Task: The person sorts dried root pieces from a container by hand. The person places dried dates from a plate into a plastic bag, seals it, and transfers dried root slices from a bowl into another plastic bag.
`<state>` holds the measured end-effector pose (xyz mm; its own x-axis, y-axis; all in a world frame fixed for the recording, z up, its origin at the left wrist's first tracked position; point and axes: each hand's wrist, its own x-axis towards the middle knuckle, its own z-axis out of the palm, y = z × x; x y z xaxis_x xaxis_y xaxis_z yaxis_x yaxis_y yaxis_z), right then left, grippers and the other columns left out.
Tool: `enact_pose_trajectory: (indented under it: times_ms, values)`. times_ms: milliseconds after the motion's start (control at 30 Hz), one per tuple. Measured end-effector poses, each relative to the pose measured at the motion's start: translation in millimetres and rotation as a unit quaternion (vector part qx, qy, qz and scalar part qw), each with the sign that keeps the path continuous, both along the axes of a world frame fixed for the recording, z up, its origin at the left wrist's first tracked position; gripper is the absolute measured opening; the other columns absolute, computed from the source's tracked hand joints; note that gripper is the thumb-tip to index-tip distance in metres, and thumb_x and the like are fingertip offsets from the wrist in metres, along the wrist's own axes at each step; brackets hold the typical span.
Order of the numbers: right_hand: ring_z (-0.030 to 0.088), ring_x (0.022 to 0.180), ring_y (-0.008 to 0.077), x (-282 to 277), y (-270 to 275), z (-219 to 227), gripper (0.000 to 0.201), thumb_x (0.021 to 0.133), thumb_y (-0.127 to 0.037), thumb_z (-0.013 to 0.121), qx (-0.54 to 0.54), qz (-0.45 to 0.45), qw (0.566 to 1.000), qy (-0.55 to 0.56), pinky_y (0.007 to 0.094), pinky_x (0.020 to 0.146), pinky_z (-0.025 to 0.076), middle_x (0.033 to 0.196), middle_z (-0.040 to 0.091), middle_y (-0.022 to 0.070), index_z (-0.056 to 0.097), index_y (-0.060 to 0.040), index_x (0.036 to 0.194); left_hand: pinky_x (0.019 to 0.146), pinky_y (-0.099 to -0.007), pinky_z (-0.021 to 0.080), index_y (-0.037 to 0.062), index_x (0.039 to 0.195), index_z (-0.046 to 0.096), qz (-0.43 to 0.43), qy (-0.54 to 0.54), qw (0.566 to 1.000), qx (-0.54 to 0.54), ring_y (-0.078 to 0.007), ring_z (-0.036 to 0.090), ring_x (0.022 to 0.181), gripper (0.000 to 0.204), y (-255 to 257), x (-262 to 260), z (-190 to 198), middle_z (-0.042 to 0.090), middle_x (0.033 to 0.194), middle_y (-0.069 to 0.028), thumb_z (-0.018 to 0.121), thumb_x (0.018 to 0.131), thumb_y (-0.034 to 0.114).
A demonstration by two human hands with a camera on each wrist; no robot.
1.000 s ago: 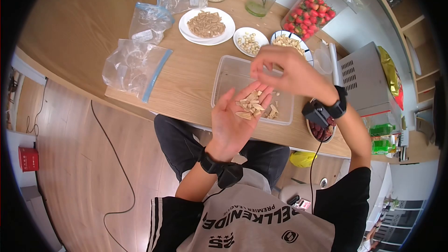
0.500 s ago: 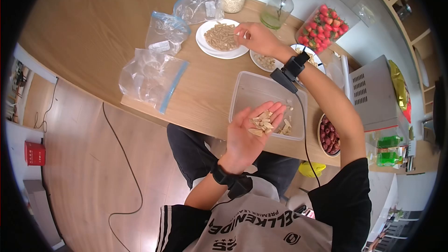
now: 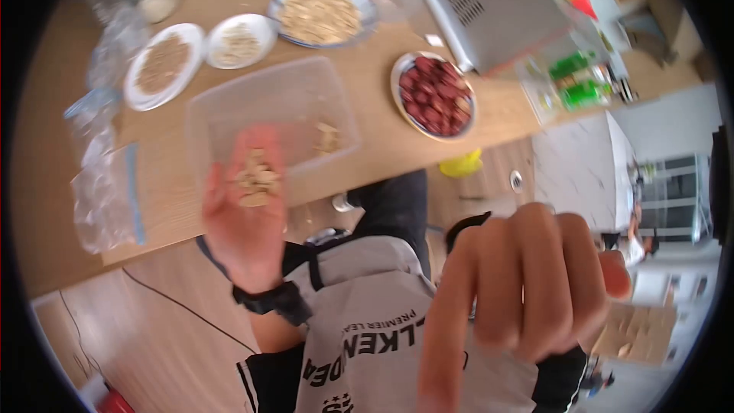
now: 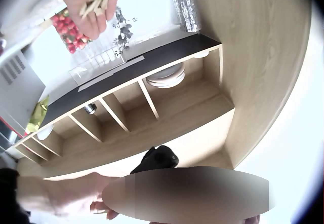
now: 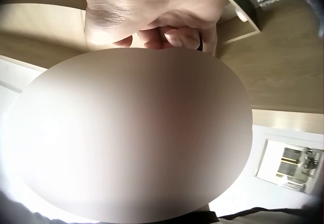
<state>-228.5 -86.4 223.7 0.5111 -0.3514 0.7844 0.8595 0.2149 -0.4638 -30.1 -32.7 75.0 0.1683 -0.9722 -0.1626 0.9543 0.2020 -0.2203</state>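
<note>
My left hand [image 3: 243,241] is palm up over the near side of a clear plastic tub [image 3: 264,80]. On its palm and fingers rests a small heap of pale dried slices [image 3: 258,176]; the same heap [image 4: 99,0] shows at the top of the left wrist view. More pale pieces [image 3: 327,138] lie inside the tub. Raised close to the head camera, my right hand [image 3: 531,283] has its fingers bent inward. The right wrist view shows that hand [image 5: 157,3] with curled fingers beside a blurred-out area, and nothing appears in its grip.
Behind the tub stand a plate of brown pieces [image 3: 162,66], a plate of pale kernels [image 3: 238,44] and a blue-rimmed plate of pale slices [image 3: 319,17]. A bowl of red dates [image 3: 436,98] sits right of it. Clear zip bags [image 3: 103,199] lie left. A grey appliance [image 3: 497,11] stands back right.
My right hand has gone from above the plate of brown pieces up close to the head camera. The head view has swung to the right. The left hand still carries its slices.
</note>
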Motion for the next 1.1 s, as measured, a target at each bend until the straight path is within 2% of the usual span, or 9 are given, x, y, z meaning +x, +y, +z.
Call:
enact_pose_trajectory:
  times_ms: [67,133,233,400,600,900,967,1033,1100]
  values:
    - [0.045,0.054,0.0146,-1.8,-4.2,-6.5,0.017,0.093,-0.004,0.059,-0.029,0.141,0.987,-0.073,0.025,0.051,0.041,0.068,0.046,-0.0005,0.064,-0.0071,0.077,0.123,-0.0488,0.035,-0.0059,0.155,0.035,-0.017,-0.001,0.999,0.028,-0.0346,0.04,0.149,0.053,1.3,-5.2,2.1,0.039,0.161,-0.0257,0.039,0.109,0.02]
    - [0.045,0.054,0.0147,-17.2,10.0,-19.1,0.018,0.094,-0.004,0.058,0.0,0.099,0.993,-0.067,0.0253,0.051,0.041,0.067,0.046,-0.0003,0.063,-0.0072,0.077,0.124,-0.0513,0.035,-0.0019,0.158,0.033,-0.005,-0.051,0.998,-0.041,-0.0343,0.037,0.151,0.052,2.8,-9.4,3.9,0.038,0.162,-0.0221,0.038,0.109,0.017]
    - [0.045,0.054,0.0151,-36.2,15.6,-32.0,0.02,0.095,-0.005,0.056,0.042,0.063,0.995,-0.064,0.0262,0.051,0.04,0.067,0.046,0.0004,0.062,-0.0075,0.076,0.126,-0.0529,0.031,-0.0026,0.16,0.026,0.015,-0.02,1.0,-0.019,-0.0334,0.028,0.155,0.056,0.7,-21.0,4.5,0.034,0.164,-0.0187,0.039,0.109,0.016]
    - [0.044,0.054,0.0158,-86.9,36.4,-27.0,0.023,0.097,-0.007,0.053,0.087,0.051,0.993,-0.067,0.0278,0.051,0.04,0.066,0.047,0.0016,0.06,-0.0079,0.075,0.125,-0.0539,0.032,-0.0022,0.16,0.026,0.007,-0.007,1.0,0.003,-0.0342,0.028,0.155,0.056,-4.4,-36.8,5.8,0.034,0.165,-0.0179,0.039,0.109,0.015]
    - [0.043,0.054,0.0166,-54.4,17.6,-43.4,0.027,0.1,-0.009,0.049,0.127,0.046,0.989,-0.062,0.0297,0.051,0.04,0.066,0.049,0.003,0.057,-0.0084,0.074,0.125,-0.0551,0.033,-0.0018,0.16,0.026,0.005,-0.016,1.0,0.004,-0.0354,0.028,0.155,0.056,-4.8,-38.1,4.1,0.034,0.165,-0.0179,0.04,0.109,0.015]
    - [0.041,0.053,0.0178,-78.0,20.1,-39.8,0.034,0.104,-0.012,0.042,0.179,0.055,0.982,-0.037,0.0326,0.051,0.04,0.064,0.05,0.0052,0.054,-0.0092,0.072,0.124,-0.0562,0.035,-0.0021,0.16,0.027,0.008,-0.003,1.0,0.012,-0.0365,0.03,0.154,0.056,-3.8,-39.1,5.5,0.035,0.163,-0.0189,0.042,0.108,0.014]
    - [0.041,0.053,0.0181,-92.8,31.8,-19.5,0.035,0.104,-0.012,0.041,0.188,0.051,0.98,-0.028,0.0332,0.051,0.039,0.064,0.051,0.0056,0.053,-0.0094,0.072,0.124,-0.0564,0.035,-0.0025,0.159,0.027,0.006,-0.008,1.0,0.018,-0.0366,0.03,0.154,0.056,-3.7,-39.2,6.4,0.036,0.163,-0.0191,0.042,0.108,0.014]
    - [0.04,0.053,0.0184,-88.5,20.1,-34.5,0.037,0.105,-0.013,0.04,0.199,0.051,0.978,-0.018,0.0338,0.051,0.039,0.064,0.051,0.0061,0.052,-0.0095,0.071,0.124,-0.0551,0.033,0.0001,0.158,0.034,-0.006,0.006,1.0,0.015,-0.034,0.034,0.152,0.05,-2.5,-38.2,8.0,0.04,0.161,-0.018,0.036,0.11,0.015]
    - [0.04,0.053,0.0186,-73.2,18.1,-39.4,0.038,0.106,-0.014,0.038,0.21,0.055,0.976,-0.01,0.0345,0.051,0.039,0.064,0.052,0.0066,0.051,-0.0097,0.071,0.124,-0.0553,0.034,-0.0025,0.158,0.031,-0.002,0.001,1.0,0.008,-0.0354,0.032,0.153,0.052,-1.5,-37.9,5.7,0.037,0.163,-0.0188,0.039,0.109,0.015]
